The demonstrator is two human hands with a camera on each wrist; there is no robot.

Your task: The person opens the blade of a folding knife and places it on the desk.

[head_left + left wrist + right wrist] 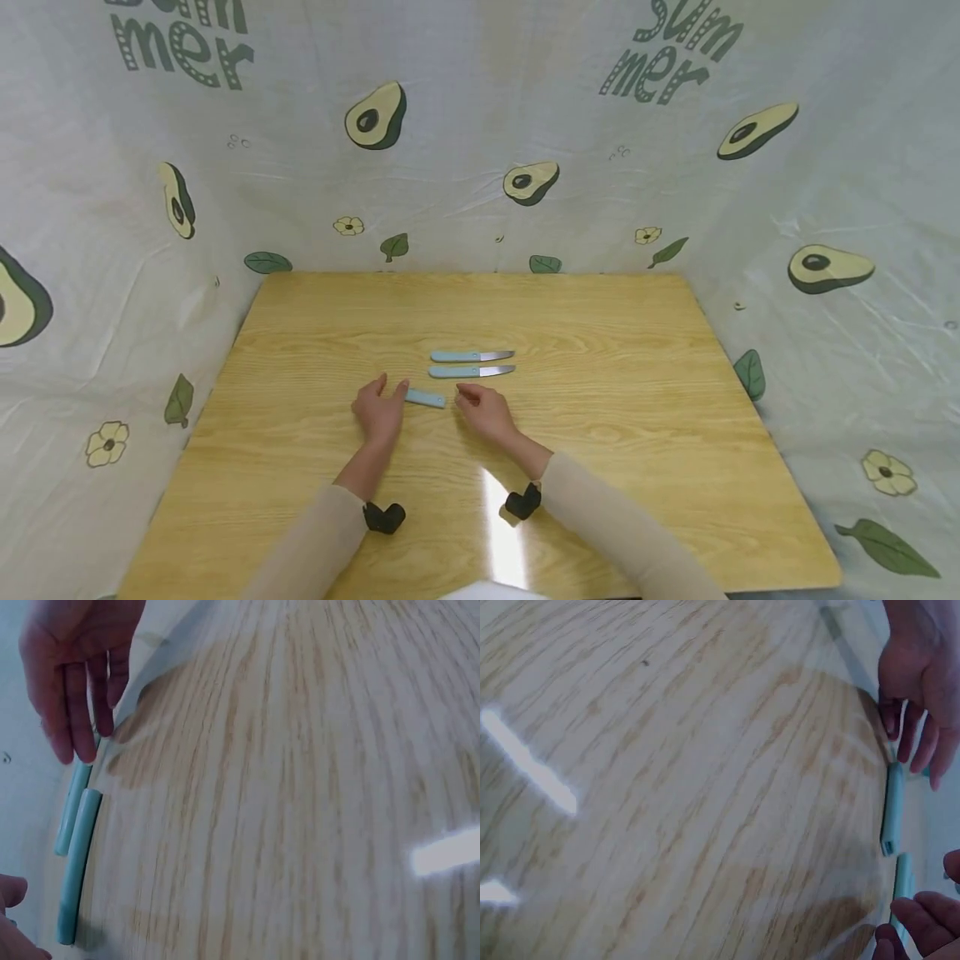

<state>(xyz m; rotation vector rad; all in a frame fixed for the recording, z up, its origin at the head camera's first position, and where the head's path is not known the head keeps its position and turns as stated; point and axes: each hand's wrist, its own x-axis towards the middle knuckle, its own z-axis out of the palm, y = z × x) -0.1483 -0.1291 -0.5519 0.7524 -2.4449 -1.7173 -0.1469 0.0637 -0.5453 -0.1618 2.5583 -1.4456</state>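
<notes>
On the table lies a folding knife [425, 398], its light blue handle showing and no blade visible. My left hand [378, 408] is at its left end, thumb tip right at the handle and the other fingers spread. In the right wrist view the left hand [922, 675] hangs over the handle [892, 810] with fingers fairly straight. My right hand [483, 411] is just off the handle's right end, fingers loosely bent with nothing between them. Beyond both hands, two knives [472, 356] [471, 372] with light blue handles lie parallel, blades out and pointing right.
The wooden table [600, 350] is bounded at the back and sides by a pale cloth [450, 50] printed with avocados, leaves and flowers. A bright reflection lies on the tabletop near the front. Each wrist wears a black strap camera [384, 517].
</notes>
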